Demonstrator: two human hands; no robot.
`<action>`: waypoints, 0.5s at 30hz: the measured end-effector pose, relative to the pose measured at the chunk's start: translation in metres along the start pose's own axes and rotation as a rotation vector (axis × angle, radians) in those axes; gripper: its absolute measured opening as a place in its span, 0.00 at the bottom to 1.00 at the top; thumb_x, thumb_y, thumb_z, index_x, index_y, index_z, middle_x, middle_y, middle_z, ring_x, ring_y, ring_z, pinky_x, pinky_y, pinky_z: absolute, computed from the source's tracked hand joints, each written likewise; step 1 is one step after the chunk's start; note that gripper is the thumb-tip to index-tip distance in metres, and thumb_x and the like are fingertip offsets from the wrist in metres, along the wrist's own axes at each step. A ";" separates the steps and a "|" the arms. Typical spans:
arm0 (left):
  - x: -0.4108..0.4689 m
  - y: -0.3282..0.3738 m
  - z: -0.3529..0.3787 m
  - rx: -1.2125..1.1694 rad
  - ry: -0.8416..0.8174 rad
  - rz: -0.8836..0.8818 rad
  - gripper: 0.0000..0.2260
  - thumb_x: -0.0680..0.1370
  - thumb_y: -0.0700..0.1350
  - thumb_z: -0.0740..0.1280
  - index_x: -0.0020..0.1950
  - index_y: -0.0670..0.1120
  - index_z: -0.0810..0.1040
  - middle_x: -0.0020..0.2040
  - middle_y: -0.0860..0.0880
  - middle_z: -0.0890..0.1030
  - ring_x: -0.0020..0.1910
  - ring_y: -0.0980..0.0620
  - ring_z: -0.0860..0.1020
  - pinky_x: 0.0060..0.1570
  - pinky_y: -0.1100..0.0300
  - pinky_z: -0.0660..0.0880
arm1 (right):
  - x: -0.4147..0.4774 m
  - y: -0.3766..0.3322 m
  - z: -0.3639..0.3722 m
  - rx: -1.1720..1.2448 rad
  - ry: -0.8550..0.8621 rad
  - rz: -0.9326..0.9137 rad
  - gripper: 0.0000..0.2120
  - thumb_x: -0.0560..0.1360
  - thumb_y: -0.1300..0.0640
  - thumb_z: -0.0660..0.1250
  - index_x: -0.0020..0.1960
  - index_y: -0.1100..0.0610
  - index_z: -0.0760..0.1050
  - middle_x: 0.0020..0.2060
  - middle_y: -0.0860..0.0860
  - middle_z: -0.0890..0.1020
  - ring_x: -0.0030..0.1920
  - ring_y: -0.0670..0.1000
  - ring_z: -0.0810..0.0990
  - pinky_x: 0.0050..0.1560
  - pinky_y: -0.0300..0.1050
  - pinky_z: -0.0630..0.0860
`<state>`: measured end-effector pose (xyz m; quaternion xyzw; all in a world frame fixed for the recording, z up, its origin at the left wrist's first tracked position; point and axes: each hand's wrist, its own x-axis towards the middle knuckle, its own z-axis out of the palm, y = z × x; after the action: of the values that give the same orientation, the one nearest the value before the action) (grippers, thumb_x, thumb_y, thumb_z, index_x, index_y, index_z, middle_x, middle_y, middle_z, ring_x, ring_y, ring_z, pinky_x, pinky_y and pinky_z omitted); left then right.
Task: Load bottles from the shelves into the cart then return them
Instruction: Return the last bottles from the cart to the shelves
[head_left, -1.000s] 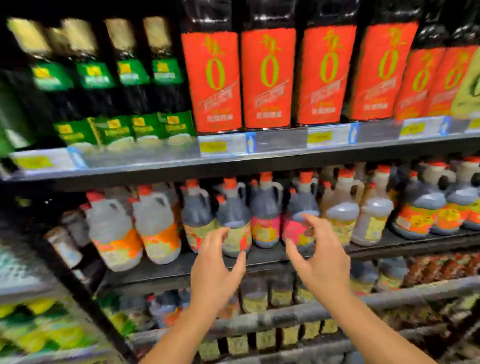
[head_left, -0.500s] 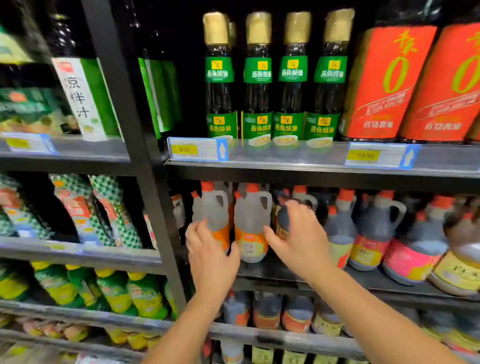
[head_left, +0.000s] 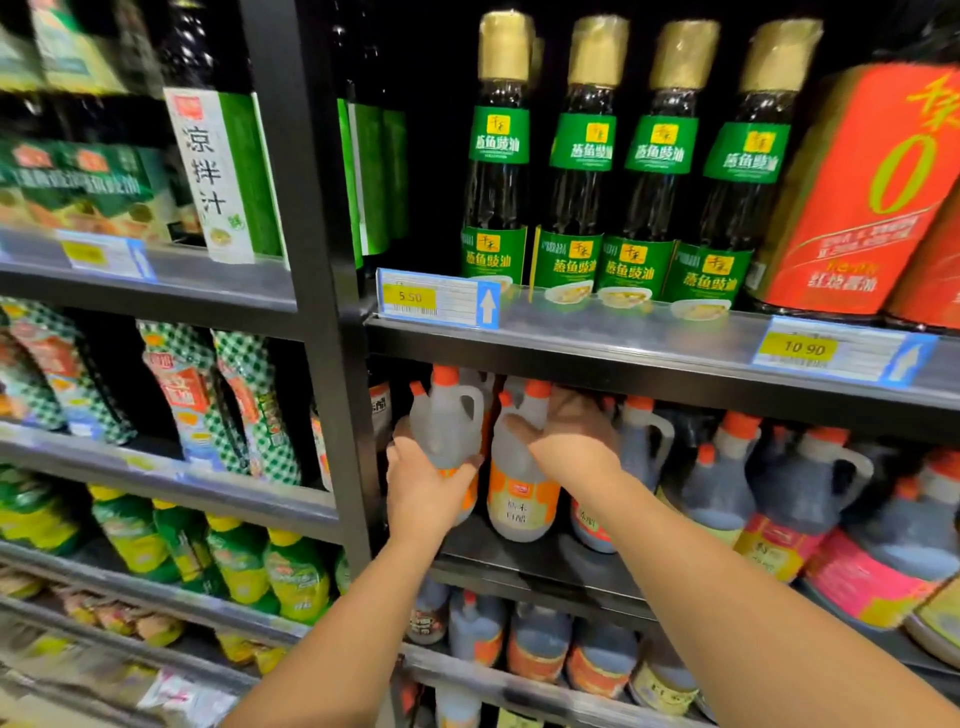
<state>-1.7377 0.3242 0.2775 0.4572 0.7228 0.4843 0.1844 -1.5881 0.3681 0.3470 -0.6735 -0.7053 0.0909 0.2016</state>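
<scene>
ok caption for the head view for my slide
Left hand grips the left vinegar jug, right hand wraps the right vinegar jug, on the shelf below green-labelled bottles.

Checkered pouches (head_left: 254, 410) and price tags (head_left: 439, 299) (yellow, blue-edged).

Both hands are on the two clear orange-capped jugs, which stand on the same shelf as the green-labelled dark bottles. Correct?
Not quite. The head view shows the left hand on the left clear jug and the right hand on the right clear jug, both orange-capped, but they stand on the shelf below the green-labelled dark bottles.
</scene>
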 end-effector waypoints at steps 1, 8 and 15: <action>0.000 -0.001 0.000 0.010 0.003 0.003 0.25 0.69 0.52 0.76 0.52 0.43 0.65 0.56 0.42 0.70 0.55 0.41 0.75 0.50 0.45 0.77 | 0.001 0.000 0.001 -0.017 0.012 0.006 0.32 0.76 0.33 0.60 0.69 0.56 0.69 0.64 0.55 0.76 0.64 0.57 0.75 0.60 0.47 0.71; -0.003 -0.003 0.000 0.069 0.048 0.024 0.28 0.68 0.55 0.76 0.56 0.44 0.65 0.58 0.44 0.69 0.59 0.40 0.73 0.52 0.44 0.76 | 0.003 0.005 0.000 0.007 -0.011 -0.064 0.28 0.77 0.36 0.61 0.66 0.57 0.70 0.61 0.55 0.77 0.61 0.57 0.76 0.54 0.43 0.68; -0.010 -0.004 0.000 0.091 0.087 0.045 0.29 0.69 0.55 0.76 0.57 0.43 0.65 0.57 0.44 0.70 0.59 0.41 0.71 0.52 0.47 0.75 | -0.003 0.006 -0.004 0.017 -0.014 -0.129 0.27 0.77 0.37 0.62 0.65 0.57 0.70 0.59 0.56 0.79 0.58 0.58 0.77 0.55 0.45 0.73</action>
<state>-1.7350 0.3155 0.2723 0.4595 0.7410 0.4745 0.1210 -1.5812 0.3648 0.3476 -0.6241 -0.7480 0.0886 0.2078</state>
